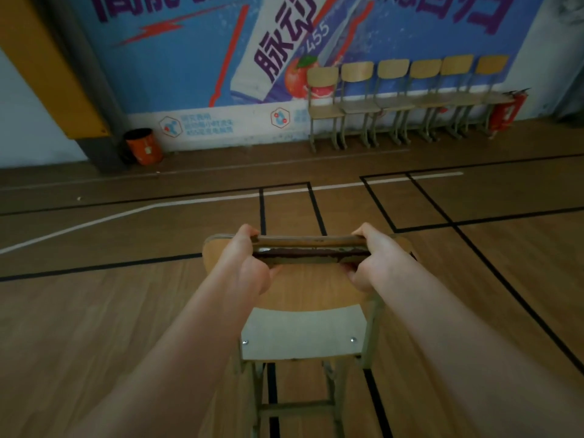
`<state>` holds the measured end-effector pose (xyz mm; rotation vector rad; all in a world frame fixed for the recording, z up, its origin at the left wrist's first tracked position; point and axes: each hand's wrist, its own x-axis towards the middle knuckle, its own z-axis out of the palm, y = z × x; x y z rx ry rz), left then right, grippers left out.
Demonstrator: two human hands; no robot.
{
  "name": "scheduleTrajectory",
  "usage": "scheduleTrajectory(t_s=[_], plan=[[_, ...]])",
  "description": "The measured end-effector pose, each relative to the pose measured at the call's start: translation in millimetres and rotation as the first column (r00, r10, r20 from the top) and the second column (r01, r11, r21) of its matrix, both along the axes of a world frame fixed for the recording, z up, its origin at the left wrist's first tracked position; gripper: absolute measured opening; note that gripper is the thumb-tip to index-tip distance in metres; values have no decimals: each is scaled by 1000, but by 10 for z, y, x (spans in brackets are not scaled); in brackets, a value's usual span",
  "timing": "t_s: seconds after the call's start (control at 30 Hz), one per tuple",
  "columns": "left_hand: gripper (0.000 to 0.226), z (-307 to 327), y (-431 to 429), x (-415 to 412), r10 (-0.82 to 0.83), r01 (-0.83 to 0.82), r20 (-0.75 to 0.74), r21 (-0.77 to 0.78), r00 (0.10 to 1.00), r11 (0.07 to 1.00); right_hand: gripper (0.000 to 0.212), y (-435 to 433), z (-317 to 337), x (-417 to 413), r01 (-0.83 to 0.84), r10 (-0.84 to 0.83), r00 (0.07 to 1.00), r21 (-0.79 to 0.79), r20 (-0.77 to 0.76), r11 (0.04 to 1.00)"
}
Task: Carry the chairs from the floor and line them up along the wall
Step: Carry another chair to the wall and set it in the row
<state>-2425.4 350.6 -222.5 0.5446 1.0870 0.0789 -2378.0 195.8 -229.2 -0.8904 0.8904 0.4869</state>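
Both hands are on the held chair, low centre at 6 o'clock, close in front of the person. Left hand and right hand each curl round one end of the worn metal bar at the far edge of the seat, a tight grip. The pale backrest with two screws faces the camera. Legs run down out of frame, so can't tell if the feet touch the floor. Row of six chairs stands side by side against the wall at 1 o'clock, seats facing out, well apart from the held one. Orange bin at 10 o'clock at the wall base, beside a yellow-and-grey column. Red fire extinguisher just beside the row's right end. The wood floor carries black and white court lines.
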Motion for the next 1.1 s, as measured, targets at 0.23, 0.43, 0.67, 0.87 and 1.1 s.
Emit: scheduleTrajectory(t_s=[0.23, 0.43, 0.67, 0.87, 1.1], plan=[[30, -109, 375, 996, 55, -55, 16, -22, 998, 998, 21, 367, 4, 999, -25, 25, 999, 1, 39, 1000], [25, -239, 764, 2038, -9, 9, -2, -55, 1000, 998, 22, 696, -26, 1949, 12, -11, 999, -21, 30, 1000], [22, -273, 1039, 3331, -151, 147, -43, -80, 988, 986, 22, 947, -119, 3121, 111, -111, 994, -58, -3, 992], [23, -306, 1145, 4371, -190, 186, -54, -63, 980, 980, 23, 1030, -175, 4083, 154, -154, 988, -28, -18, 988], [35, -324, 1380, 5719, -119, 113, -72, -88, 990, 990, 25, 1201, -248, 5528, 94, -96, 994, -38, -47, 995]])
